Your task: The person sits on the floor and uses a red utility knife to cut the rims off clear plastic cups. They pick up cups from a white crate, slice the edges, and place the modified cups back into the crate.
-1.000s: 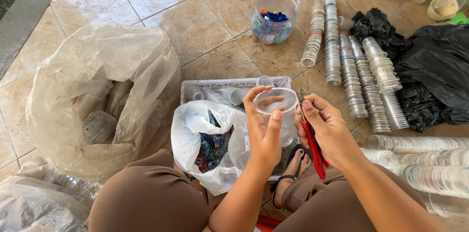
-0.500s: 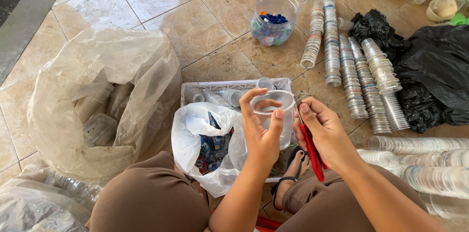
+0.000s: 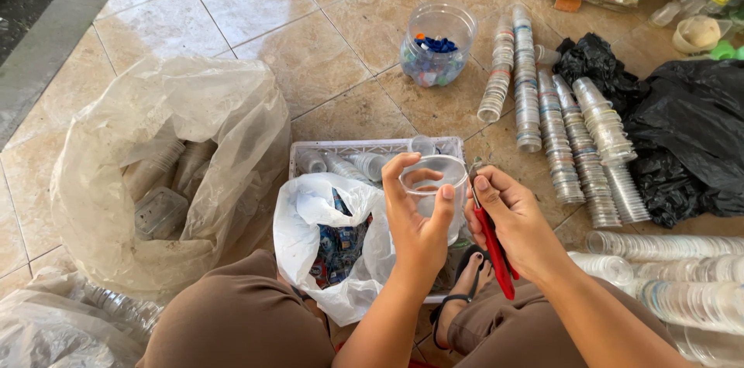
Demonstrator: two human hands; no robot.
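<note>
Floor: we saw tan glazed tiles under everything, with a grey strip along the upper left.
Big clear sack: a large translucent plastic bag stood open at the left, holding crushed clear containers.
Black bags: crumpled black plastic lay at the right, touching the nearest cup stacks.
Cup stacks: we counted several long rows of nested clear cups lying on the tiles between the jar and the black plastic, and more rows lay beside our right arm.
Crate: a white slatted basket sat just ahead of our knees with loose clear cups inside.
White bag: a white plastic bag leaned against the crate's near side, open, with blue and dark scraps in it.
Jar: a round clear jar stood beyond the crate, holding blue and mixed bottle caps.
Left hand: our left hand gripped a clear plastic cup around its rim, thumb on one side and fingers on the other, above the crate's right end.
Right hand: our right hand was closed around red-handled cutters, their tip just beside the cup's rim; we could not tell whether it touched.
</note>
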